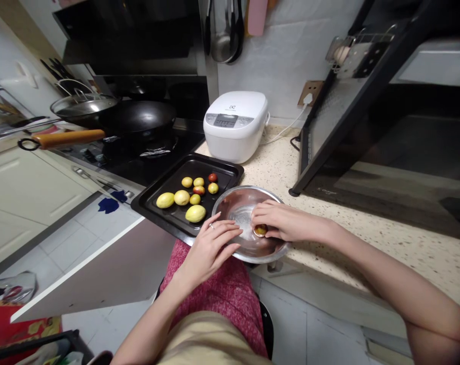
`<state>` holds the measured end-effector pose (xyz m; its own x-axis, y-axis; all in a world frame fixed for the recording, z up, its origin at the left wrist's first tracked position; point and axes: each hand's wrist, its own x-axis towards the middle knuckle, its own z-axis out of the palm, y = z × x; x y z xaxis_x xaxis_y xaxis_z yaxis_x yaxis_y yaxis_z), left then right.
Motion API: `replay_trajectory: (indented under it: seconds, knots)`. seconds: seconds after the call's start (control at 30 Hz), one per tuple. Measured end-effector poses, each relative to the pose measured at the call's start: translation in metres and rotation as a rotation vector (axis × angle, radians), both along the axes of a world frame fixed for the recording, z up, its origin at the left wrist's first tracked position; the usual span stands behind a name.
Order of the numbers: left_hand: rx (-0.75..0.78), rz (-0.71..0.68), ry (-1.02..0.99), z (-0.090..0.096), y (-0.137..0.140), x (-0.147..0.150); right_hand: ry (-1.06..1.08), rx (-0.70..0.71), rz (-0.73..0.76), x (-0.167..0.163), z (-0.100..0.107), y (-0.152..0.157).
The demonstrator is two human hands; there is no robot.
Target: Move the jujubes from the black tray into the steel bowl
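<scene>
A metal bowl (235, 195) stands at the counter's front edge, close to my body. Down inside it, my right hand (279, 221) has its fingers closed round a small brown-and-yellow jujube (260, 231), partly hidden by the fingers. My left hand (218, 241) lies over the bowl's left rim, fingers stretched out and holding nothing. Left of the bowl is a black baking tray (165, 215). On it lie several small jujubes (198, 190), some yellow-green and some reddish, and larger oval yellow fruits (195, 213).
A white rice cooker (235, 126) stands behind the tray, plugged into the wall socket (309, 94). A black oven (389, 152) fills the right side. On the stove at left sits a wok (139, 119) with its wooden handle jutting out. A cabinet door (101, 274) hangs open below.
</scene>
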<state>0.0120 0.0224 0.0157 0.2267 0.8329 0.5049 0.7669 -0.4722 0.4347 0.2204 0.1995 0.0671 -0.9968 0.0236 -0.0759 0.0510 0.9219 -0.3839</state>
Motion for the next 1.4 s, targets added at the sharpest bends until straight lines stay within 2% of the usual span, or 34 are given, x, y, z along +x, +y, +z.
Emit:
replay_trajectory:
  seconds: [0.17,0.33,0.53,0.73,0.9,1.03,1.27,1.4]
  knots:
    - [-0.004,-0.016,-0.047,0.002,0.007,-0.012,0.007,-0.010,-0.024,0.001,0.003,-0.001]
    - [-0.004,0.090,-0.099,0.009,0.039,-0.045,0.039,-0.011,-0.032,0.003,0.006,-0.001]
    - [-0.153,0.117,0.217,0.008,0.091,-0.083,0.081,-0.029,-0.035,0.004,0.011,-0.002]
    - [-0.264,0.094,0.394,0.012,0.117,-0.090,0.110,-0.017,-0.035,0.005,0.016,-0.004]
    - [-0.319,0.163,0.509,0.023,0.122,-0.085,0.145,-0.019,-0.023,0.006,0.015,-0.004]
    - [-0.346,0.191,0.513,0.029,0.122,-0.083,0.170,-0.005,-0.010,0.006,0.014,-0.004]
    - [-0.184,0.231,0.325,0.037,0.112,-0.083,0.205,0.007,-0.003,0.006,0.012,-0.003]
    - [-0.080,0.208,0.184,0.050,0.094,-0.067,0.212,0.040,-0.020,0.006,0.011,-0.001]
